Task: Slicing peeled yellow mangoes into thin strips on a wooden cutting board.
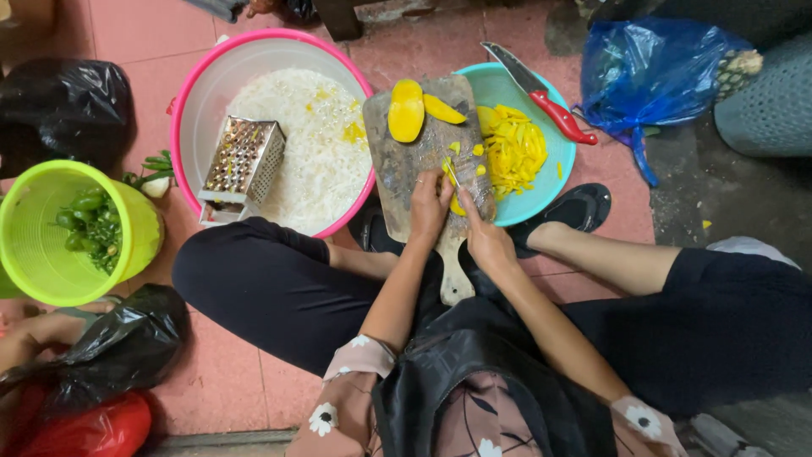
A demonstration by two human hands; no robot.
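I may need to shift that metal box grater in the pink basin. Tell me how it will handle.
The grater looks like thin perforated metal, so probably stiff and light. It lies tilted on loose white shreds, so it may slide or tip when nudged. Its holes could scrape fingers.

The floor (211, 372) is laid with large square reddish-pink tiles, worn and smudged, with pale grout lines between them. Toward the right the tiles give way to a darker grey, rough concrete patch (702, 195), stained and dotted with small scraps. At the top edge, the dark wooden leg of a piece of furniture (338, 17) stands on the tiles. Light is soft and even, casting only faint shadows.
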